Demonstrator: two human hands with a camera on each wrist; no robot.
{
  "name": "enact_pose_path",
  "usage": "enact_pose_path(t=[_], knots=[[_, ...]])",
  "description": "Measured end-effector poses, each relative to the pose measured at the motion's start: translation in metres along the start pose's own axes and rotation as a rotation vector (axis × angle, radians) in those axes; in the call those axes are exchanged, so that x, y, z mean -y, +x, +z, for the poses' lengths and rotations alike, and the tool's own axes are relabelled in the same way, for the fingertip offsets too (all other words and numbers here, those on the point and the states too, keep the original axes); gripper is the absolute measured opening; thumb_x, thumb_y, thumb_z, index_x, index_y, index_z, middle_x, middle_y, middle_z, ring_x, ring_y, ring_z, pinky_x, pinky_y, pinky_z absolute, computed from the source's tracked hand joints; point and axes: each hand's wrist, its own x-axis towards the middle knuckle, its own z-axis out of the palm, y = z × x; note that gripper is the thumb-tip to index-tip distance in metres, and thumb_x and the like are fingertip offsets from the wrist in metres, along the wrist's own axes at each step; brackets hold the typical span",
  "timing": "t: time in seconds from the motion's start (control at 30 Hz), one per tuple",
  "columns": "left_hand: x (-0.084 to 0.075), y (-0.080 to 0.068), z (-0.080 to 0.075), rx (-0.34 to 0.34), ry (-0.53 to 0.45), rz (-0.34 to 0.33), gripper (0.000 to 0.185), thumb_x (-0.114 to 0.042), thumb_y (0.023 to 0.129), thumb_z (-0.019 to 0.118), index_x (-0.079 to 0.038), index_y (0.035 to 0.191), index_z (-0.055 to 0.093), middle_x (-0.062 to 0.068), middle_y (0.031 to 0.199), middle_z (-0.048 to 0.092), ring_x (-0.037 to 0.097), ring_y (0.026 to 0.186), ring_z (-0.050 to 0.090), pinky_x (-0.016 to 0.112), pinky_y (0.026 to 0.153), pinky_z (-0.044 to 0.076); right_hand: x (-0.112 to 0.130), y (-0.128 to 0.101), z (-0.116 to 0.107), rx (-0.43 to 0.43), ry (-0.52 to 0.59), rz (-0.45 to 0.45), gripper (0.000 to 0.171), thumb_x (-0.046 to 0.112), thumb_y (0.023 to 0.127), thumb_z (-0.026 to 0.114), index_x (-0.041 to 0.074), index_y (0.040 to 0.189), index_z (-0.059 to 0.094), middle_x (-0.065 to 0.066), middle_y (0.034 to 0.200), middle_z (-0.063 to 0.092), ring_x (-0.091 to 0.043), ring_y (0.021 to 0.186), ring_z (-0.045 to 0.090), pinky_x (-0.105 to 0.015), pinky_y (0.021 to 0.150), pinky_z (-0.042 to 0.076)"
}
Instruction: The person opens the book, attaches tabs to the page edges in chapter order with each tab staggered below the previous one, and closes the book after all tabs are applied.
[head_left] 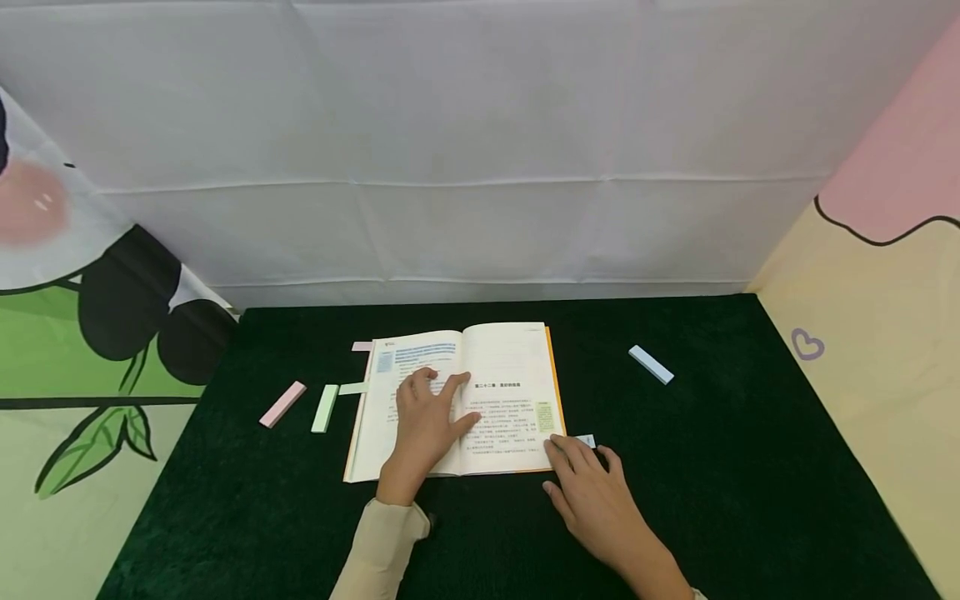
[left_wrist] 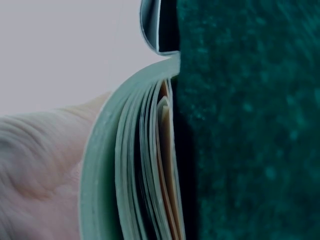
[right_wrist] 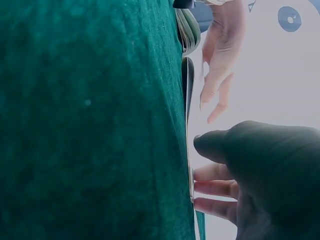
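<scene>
On dark green cloth (head_left: 712,467), flat left hand (head_left: 423,421) presses open book (head_left: 502,375); right grip (head_left: 592,492) seemingly relaxed, empty.

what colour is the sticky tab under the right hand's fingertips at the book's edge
Light blue: the sticky tab at the book edge, by the right hand; clearest in the head view.

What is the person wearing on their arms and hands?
Both hands are bare, with no gloves, rings or watch showing. The left hand comes out of a long beige sleeve with a loose cuff at the wrist. The right hand shows only a sliver of pale sleeve at the picture's bottom edge.
</scene>
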Motion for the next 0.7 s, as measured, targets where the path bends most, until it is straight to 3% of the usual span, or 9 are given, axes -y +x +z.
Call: enact_pose_path(t=[0.17,0.37,0.7], knots=[[0.001,0.001,-0.001,-0.009,0.003,-0.002,0.066,-0.039,0.089,0.083,-0.024,0.148,0.058,0.025,0.151,0.035,0.048,0.141,0.026,0.065,0.117,0.025,0.003,0.003,-0.004,-0.039,-0.010,-0.013,0.055,0.044,0.104,0.062,0.016,0.151,0.054,-0.005,0.158,0.050,-0.030,0.146,0.046,-0.067,0.118,0.031],[0.000,0.000,-0.001,-0.003,0.005,-0.002,0.066,-0.039,0.089,0.082,-0.024,0.148,0.058,0.026,0.151,0.036,0.049,0.141,0.027,0.065,0.117,0.025,0.007,0.006,-0.009,-0.111,0.032,-0.025,0.037,0.033,0.103,0.065,0.016,0.135,0.069,-0.003,0.144,0.063,-0.026,0.135,0.056,-0.063,0.113,0.037],[-0.003,-0.003,-0.002,-0.027,0.054,0.007,0.066,-0.039,0.088,0.083,-0.024,0.148,0.059,0.025,0.151,0.037,0.048,0.142,0.028,0.065,0.119,0.024,0.009,0.008,-0.011,-0.092,0.046,-0.019,0.031,0.027,0.100,0.070,0.014,0.127,0.073,-0.003,0.135,0.065,-0.025,0.126,0.061,-0.061,0.109,0.041]])
